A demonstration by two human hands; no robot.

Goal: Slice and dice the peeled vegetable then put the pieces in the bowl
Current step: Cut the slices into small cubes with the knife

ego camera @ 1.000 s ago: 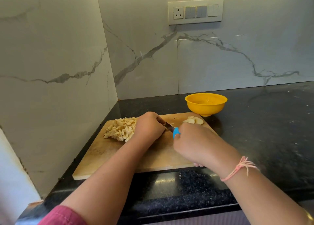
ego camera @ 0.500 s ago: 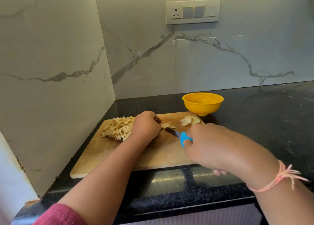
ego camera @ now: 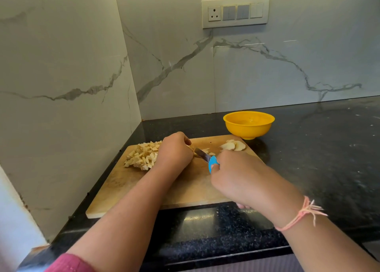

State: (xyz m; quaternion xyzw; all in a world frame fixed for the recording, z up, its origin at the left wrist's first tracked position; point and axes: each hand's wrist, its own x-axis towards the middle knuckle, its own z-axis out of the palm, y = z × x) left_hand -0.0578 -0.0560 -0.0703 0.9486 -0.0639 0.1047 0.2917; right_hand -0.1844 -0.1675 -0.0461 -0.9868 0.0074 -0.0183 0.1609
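Down on the cutting board (ego camera: 185, 189), the left hand (ego camera: 174, 152) rests knuckles-up, fingers curled; whether it pins a piece I cannot tell. The right hand (ego camera: 242, 179) grips the blue-handled knife (ego camera: 207, 159), blade angled toward the left hand. Diced pieces (ego camera: 144, 155) lie heaped on the board's left; slices (ego camera: 233, 146) sit near the yellow bowl (ego camera: 248, 125).

Cutting board (ego camera: 115, 189) is wedged into the corner, side wall (ego camera: 61, 127) close along its left edge and back wall (ego camera: 174, 90) behind, so there is little passage there. Across the board stand the diced pile (ego camera: 141, 155), left hand (ego camera: 174, 152), knife (ego camera: 202, 154), right hand (ego camera: 236, 175) and slices (ego camera: 233, 146); bare wood shows only at near left. Yellow bowl (ego camera: 248, 125) blocks the far right corner, with open dark tabletop (ego camera: 318, 158) to its right.
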